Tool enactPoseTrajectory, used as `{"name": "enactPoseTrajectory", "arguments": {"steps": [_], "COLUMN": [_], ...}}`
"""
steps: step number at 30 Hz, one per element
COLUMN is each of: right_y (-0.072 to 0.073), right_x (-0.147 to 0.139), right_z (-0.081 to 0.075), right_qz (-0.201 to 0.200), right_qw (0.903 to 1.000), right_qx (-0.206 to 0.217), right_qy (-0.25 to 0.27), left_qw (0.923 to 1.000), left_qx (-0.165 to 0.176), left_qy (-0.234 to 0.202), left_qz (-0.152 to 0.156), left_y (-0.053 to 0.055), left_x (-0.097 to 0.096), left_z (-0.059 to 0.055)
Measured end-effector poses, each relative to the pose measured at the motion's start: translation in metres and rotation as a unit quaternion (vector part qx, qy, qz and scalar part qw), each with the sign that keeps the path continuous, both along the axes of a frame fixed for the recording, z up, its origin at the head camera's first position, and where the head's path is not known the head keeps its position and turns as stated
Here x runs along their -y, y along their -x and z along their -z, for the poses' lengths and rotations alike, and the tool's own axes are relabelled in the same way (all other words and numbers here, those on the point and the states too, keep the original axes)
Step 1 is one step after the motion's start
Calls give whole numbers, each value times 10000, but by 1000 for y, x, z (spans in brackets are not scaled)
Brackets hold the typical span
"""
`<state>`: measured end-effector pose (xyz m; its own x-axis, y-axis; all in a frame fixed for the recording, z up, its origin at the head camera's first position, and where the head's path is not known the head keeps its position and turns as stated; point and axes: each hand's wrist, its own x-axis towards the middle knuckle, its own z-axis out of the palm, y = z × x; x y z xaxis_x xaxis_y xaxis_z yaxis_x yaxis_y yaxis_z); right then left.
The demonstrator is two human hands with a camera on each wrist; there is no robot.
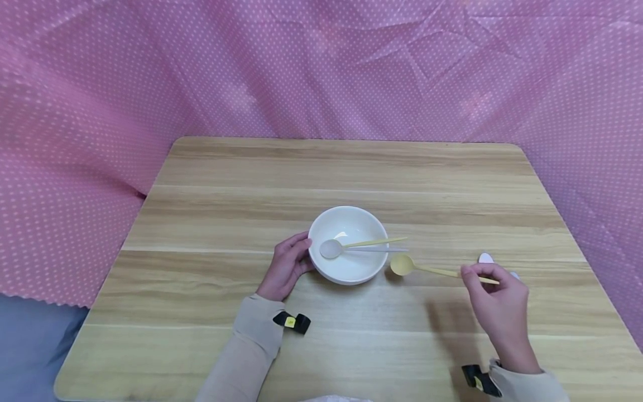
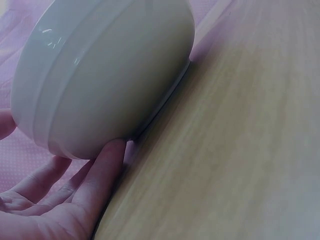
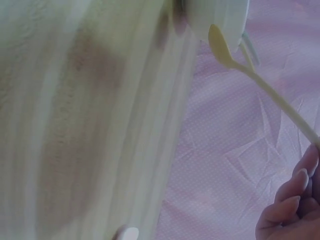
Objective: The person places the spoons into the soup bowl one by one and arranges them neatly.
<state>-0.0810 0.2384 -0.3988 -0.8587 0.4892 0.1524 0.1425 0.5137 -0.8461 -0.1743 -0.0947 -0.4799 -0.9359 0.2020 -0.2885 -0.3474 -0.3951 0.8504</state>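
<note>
A white bowl [image 1: 346, 271] stands on the table, and my left hand [image 1: 288, 265] holds its left side. The thumb is at the rim; in the left wrist view the fingers [image 2: 102, 172] touch the wall near the base. Inside the bowl lie a white spoon [image 1: 331, 249] and a yellow-handled spoon [image 1: 369, 243], their handles over the right rim. My right hand [image 1: 502, 304] pinches another yellow spoon [image 1: 402, 264] by its handle, its head raised just right of the bowl. Behind the right hand, a white object [image 1: 485, 258], perhaps a spoon, is mostly hidden.
The wooden table [image 1: 201, 223] has a rounded far edge. Pink dotted cloth [image 1: 321, 72] hangs behind it and along both sides. Blue fabric [image 1: 35, 340] shows at the lower left, and a pale item [image 1: 336, 398] peeks in at the near edge.
</note>
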Motion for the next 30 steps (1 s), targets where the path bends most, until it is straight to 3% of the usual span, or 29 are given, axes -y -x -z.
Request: {"name": "enactPoseTrajectory", "arguments": {"steps": [10,30], "right_y": [-3,-7], "right_x": [4,9], "right_z": [-9,-20], "right_qz": [-83,-293], "right_qw": [9997,9981], "right_qx": [-182,-525], "right_qy": [-118,127], "left_qw": [10000,10000], "left_qx": [38,19], "left_qy": [22,23], "left_qz": [19,27], "left_y": [0,0], "left_x": [1,1], "left_z": [-1,-1]}}
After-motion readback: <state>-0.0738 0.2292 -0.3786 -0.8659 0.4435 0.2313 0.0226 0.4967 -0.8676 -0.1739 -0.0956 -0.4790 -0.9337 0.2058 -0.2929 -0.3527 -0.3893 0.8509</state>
